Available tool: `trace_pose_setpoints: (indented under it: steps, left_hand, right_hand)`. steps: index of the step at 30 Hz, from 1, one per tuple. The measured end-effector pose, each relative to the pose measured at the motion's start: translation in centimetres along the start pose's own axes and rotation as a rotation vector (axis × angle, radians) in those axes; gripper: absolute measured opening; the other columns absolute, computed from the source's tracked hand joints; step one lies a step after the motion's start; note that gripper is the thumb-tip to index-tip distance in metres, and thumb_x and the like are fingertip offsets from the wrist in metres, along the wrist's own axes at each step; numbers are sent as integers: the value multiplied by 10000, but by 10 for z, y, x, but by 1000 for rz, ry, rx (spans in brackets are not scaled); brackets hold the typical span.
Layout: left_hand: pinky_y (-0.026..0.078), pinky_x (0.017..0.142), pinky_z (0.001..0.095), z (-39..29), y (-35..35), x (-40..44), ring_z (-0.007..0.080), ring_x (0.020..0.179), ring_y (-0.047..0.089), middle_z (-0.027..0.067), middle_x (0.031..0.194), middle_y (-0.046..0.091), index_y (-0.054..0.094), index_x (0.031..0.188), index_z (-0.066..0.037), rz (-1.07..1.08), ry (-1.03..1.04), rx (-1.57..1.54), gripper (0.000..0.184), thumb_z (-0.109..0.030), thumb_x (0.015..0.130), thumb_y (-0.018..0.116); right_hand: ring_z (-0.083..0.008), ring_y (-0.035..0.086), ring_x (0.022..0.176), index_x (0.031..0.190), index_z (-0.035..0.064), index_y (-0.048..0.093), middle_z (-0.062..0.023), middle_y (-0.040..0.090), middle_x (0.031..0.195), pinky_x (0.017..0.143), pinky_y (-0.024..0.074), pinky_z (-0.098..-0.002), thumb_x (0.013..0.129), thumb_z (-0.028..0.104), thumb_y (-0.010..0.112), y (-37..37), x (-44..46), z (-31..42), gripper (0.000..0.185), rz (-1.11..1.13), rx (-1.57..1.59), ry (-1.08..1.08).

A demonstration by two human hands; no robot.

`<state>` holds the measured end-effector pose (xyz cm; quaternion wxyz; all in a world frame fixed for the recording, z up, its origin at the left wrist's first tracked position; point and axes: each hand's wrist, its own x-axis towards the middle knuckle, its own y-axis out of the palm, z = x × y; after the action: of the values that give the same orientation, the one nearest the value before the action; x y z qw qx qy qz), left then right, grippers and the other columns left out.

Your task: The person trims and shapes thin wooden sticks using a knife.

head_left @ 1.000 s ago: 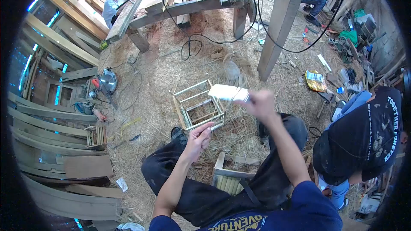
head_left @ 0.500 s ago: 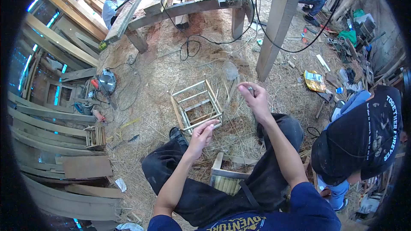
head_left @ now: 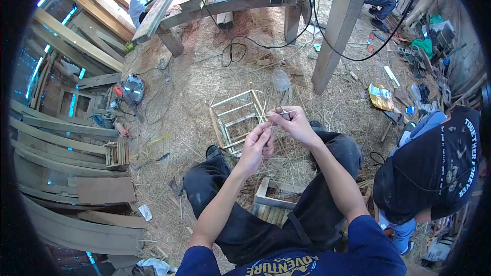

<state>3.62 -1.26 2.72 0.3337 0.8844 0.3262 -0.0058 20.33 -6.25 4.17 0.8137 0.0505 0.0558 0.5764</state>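
My left hand (head_left: 257, 147) is closed in a pinch around a thin, light strip near the middle of the view. Close beside it, at the upper right, my right hand (head_left: 289, 124) has its fingers pressed together on something small and thin that I cannot make out. Just beyond both hands, a small frame of pale sticks (head_left: 237, 118) rests on the straw-strewn ground, partly covered by my fingers. Between my legs sits a small wooden piece with a slatted surface (head_left: 272, 212).
A co-worker in a black shirt (head_left: 434, 163) is close on the right. Ahead stand a wooden workbench (head_left: 230, 5) and a post (head_left: 341, 30) with black cables. A circular saw (head_left: 134, 89) lies left; two people are farther back.
My right hand has come down and left to meet my left hand, which has moved up and right. The white blurred shape seen a second ago is gone. The view has shifted slightly.
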Motion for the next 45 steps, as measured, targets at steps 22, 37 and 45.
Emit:
trace_pose_setpoints:
  steps: [22,37,45]
  left_hand:
    - [262,483,194,-4,-10,-9,12,573,320,-83,707,420,588,1241,-11,-126,11,200,268,-159,1023,540]
    - [287,501,197,-17,-1,8,23,601,349,-42,771,467,534,1376,-40,-127,123,115,363,-124,1024,516]
    - [263,473,188,-9,-1,7,-1,565,336,-89,736,491,615,1309,-36,-78,173,214,323,-132,1002,584]
  right_hand:
    - [-63,455,562,944,21,669,26,551,643,521,366,-261,848,202,764,-52,6,17,225,-575,-412,-94]
    - [-190,594,509,938,64,671,-74,610,590,506,436,-337,879,452,688,-12,-16,12,393,-250,-775,-237]
    - [-278,592,465,694,92,629,-105,537,507,464,437,-387,825,506,723,-21,-6,8,444,-201,-956,-607]
